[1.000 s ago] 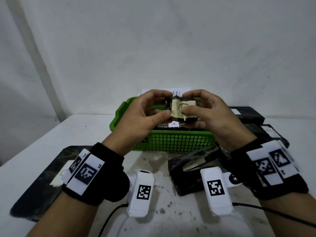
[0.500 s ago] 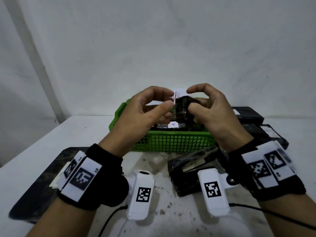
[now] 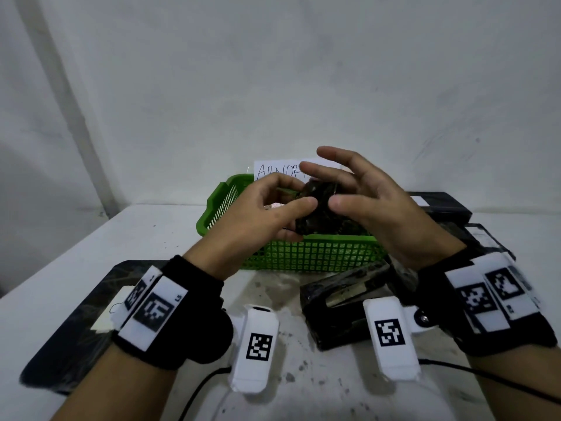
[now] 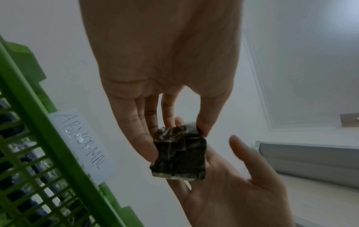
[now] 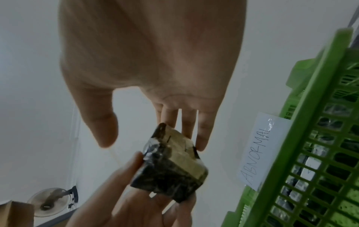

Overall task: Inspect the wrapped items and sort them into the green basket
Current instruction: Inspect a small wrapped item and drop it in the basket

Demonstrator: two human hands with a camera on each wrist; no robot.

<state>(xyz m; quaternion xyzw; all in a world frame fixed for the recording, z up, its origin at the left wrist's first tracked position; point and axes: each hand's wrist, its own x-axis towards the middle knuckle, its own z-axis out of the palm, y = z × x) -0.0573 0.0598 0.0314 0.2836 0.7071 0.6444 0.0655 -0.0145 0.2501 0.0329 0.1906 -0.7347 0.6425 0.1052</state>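
A small wrapped item (image 3: 318,211), black film with a tan label on one face, hangs above the green basket (image 3: 318,256). My left hand (image 3: 300,202) pinches it between thumb and fingers; the left wrist view shows this grip on the wrapped item (image 4: 180,155). My right hand (image 3: 324,186) is spread with straight fingers, thumb apart. In the right wrist view its fingertips (image 5: 201,144) lie just behind the wrapped item (image 5: 170,165). A paper label reading ABNORMAL (image 3: 279,171) stands at the basket's far rim.
More black wrapped items lie in the basket. Others sit on the white table: one (image 3: 343,299) in front of the basket, some at the right (image 3: 440,205), a flat one (image 3: 76,299) at the left. Two white marker blocks (image 3: 255,344) and cables lie near me.
Both hands gripped the item with its tan label toward me. The item has been turned dark side up, and my right hand has spread and let go while the left keeps it.
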